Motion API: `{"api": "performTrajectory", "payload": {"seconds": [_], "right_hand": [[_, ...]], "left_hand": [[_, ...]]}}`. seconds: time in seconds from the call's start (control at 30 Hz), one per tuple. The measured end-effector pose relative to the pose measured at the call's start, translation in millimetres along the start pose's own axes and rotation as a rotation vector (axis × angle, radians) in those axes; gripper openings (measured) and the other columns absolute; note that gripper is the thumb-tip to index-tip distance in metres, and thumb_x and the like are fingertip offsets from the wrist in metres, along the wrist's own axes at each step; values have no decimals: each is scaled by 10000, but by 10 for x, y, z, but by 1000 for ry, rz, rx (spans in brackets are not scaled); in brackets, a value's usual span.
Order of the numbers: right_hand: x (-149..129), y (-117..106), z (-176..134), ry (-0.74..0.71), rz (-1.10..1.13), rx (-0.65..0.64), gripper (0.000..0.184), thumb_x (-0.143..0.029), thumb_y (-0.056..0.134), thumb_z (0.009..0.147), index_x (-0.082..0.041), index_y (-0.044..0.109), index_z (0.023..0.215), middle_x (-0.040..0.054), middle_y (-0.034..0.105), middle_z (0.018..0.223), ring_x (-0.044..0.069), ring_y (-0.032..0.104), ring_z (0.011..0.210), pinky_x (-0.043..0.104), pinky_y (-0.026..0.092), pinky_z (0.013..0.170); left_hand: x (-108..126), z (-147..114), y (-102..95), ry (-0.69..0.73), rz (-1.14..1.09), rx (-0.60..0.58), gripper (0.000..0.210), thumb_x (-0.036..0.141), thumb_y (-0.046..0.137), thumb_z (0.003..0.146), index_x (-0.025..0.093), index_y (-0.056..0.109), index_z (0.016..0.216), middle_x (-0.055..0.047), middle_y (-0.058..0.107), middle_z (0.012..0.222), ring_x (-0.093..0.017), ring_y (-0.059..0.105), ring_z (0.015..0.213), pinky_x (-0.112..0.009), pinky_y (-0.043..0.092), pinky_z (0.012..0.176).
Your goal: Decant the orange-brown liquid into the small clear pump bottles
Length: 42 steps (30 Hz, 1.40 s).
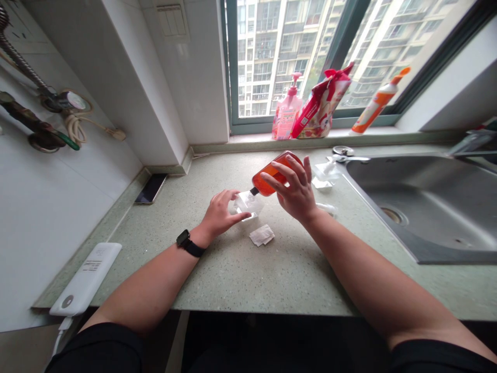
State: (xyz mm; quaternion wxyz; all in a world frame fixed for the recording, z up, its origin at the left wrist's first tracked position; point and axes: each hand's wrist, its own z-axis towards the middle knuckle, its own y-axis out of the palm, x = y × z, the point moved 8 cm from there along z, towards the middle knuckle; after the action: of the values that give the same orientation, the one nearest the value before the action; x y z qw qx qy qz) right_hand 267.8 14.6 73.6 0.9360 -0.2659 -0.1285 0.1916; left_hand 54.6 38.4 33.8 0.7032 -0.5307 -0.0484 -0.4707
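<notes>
My right hand point(297, 194) is wrapped round a bottle of orange-red liquid point(267, 177), tilted with its dark neck pointing down to the left. That neck meets, or hangs just over, the mouth of a small clear bottle point(251, 203) on the counter; exact contact is hard to make out. Thumb and fingers of my left hand point(219, 215) grip the clear bottle from its left side. A folded white tissue point(262, 235) lies just in front of it. Behind my right wrist, a clear plastic piece point(327, 208) is partly hidden.
The speckled counter point(240, 280) has a steel sink point(446, 207) at right, with a clear plastic item point(326, 173) by the faucet point(351, 158). A phone point(151, 188) and white power bank point(87, 277) lie left. A pink pump bottle point(287, 116), red pouch point(324, 106) and orange-white bottle point(376, 106) line the sill.
</notes>
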Motion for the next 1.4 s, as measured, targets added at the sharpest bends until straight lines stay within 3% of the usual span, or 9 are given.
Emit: {"api": "performTrajectory", "payload": {"seconds": [0.57, 1.07, 1.4], "right_hand": [[-16, -35, 31, -48, -28, 30, 843, -90, 634, 957, -581, 369, 1589, -24, 579, 1543, 322, 438, 1550, 687, 255, 1322], [-11, -17, 62, -25, -2, -40, 747, -105, 636, 962, -534, 473, 1551, -20, 601, 1523, 336, 433, 1551, 687, 203, 1337], [-42, -71, 76, -47, 23, -2, 875, -71, 638, 938, -605, 377, 1581, -22, 589, 1499, 321, 441, 1534, 697, 242, 1318]], "left_hand": [[-2, -2, -1, -3, -3, 3, 621, 602, 866, 817, 245, 627, 1265, -76, 733, 1160, -298, 701, 1102, -488, 528, 1016], [-10, -5, 1, -12, -5, -4, 620, 604, 862, 818, 249, 629, 1270, -78, 731, 1178, -303, 699, 1113, -493, 527, 1023], [-2, -9, -6, -6, -6, 0, 603, 587, 867, 819, 246, 630, 1257, -78, 731, 1178, -307, 698, 1117, -499, 520, 1030]]}}
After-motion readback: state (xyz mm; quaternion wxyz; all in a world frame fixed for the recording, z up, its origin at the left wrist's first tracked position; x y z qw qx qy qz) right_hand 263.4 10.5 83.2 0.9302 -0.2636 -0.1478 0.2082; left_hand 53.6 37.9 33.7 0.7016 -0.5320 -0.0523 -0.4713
